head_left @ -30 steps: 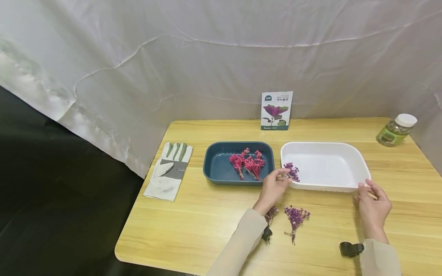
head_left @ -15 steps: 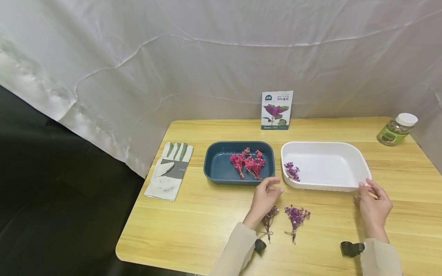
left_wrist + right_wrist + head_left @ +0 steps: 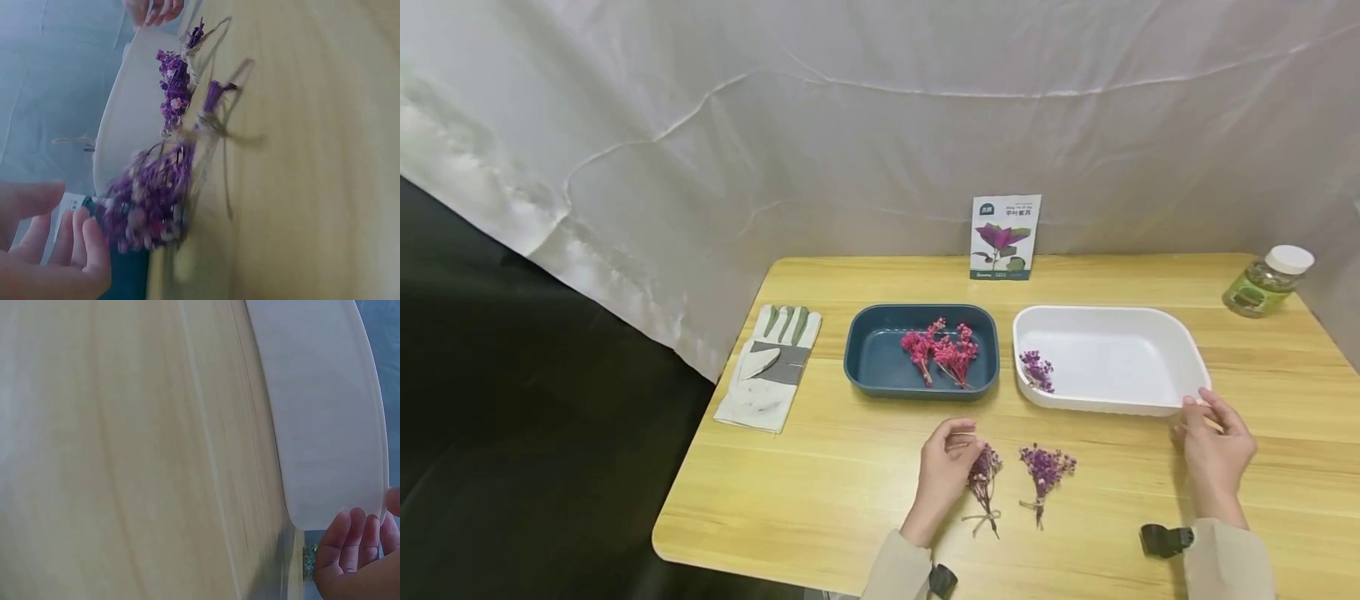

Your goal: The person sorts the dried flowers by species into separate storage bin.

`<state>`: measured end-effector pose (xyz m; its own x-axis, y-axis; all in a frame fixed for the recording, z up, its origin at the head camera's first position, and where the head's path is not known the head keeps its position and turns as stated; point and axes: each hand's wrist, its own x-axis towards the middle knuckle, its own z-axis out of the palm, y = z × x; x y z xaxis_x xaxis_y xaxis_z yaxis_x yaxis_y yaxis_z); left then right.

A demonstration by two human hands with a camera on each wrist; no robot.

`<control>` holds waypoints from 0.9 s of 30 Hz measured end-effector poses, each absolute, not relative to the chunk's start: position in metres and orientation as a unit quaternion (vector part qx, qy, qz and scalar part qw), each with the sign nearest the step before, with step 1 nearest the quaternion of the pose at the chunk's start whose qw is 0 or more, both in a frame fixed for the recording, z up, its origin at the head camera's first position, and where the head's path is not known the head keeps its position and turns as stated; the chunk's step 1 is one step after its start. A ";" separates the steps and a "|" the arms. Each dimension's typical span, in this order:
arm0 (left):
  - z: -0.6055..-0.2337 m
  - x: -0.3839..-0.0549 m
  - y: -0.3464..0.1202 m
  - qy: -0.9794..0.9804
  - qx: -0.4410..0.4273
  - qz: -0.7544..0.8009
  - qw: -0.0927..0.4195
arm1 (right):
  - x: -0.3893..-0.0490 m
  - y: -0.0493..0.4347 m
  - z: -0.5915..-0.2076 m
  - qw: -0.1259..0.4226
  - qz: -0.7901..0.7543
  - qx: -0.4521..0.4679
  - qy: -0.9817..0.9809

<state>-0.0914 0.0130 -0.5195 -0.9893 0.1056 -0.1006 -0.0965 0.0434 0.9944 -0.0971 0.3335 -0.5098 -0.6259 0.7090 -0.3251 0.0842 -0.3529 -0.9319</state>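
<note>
My left hand (image 3: 945,467) is beside the flower heads of a tied purple dried-flower bunch (image 3: 983,490) lying on the table. In the left wrist view its thumb and loosely bent fingers (image 3: 94,247) stand apart, with nothing gripped between them. A second purple bunch (image 3: 1045,475), tied with twine, lies to the right. My right hand (image 3: 1217,446) pinches the near right corner of the white tray (image 3: 1120,407), thumb at the rim and fingers against the outer wall. Another purple bunch (image 3: 1037,372) rests inside that tray at its left end.
A dark blue tray (image 3: 868,386) with pink dried-flower bunches (image 3: 953,358) stands left of the white one. A work glove (image 3: 767,371) lies at the table's left. Behind stand a seed packet (image 3: 1004,237) and a white-capped jar (image 3: 1266,283) at the far right.
My left hand has left the white tray's left end and moved down and left to the purple bunch on the table. The right hand has stayed at the tray's corner.
</note>
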 end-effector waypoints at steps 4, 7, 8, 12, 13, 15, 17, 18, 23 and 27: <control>-0.519 -0.081 0.003 0.724 -0.013 0.686 0.066 | -0.097 0.333 -0.510 0.213 0.731 -0.378 -0.527; -0.521 -0.073 -0.003 0.727 -0.020 0.681 0.078 | -0.097 0.333 -0.510 0.215 0.735 -0.379 -0.520; -0.522 -0.070 -0.004 0.727 -0.021 0.681 0.084 | -0.097 0.333 -0.510 0.215 0.736 -0.378 -0.519; -0.525 -0.058 -0.009 0.724 -0.013 0.680 0.111 | -0.098 0.333 -0.510 0.219 0.735 -0.376 -0.521; -0.526 -0.055 -0.009 0.723 -0.010 0.681 0.118 | -0.098 0.333 -0.510 0.220 0.735 -0.376 -0.520; -0.528 -0.050 -0.010 0.721 -0.005 0.681 0.129 | -0.099 0.333 -0.510 0.223 0.734 -0.375 -0.521; -0.530 -0.046 -0.010 0.723 -0.005 0.677 0.137 | -0.099 0.332 -0.510 0.225 0.734 -0.374 -0.520; -0.531 -0.044 -0.010 0.728 -0.006 0.672 0.138 | -0.099 0.332 -0.510 0.226 0.734 -0.373 -0.521; -0.533 -0.040 -0.005 0.763 -0.008 0.632 0.135 | -0.099 0.332 -0.510 0.230 0.734 -0.371 -0.519; -0.533 -0.038 0.000 0.787 -0.002 0.603 0.129 | -0.099 0.332 -0.510 0.231 0.731 -0.372 -0.523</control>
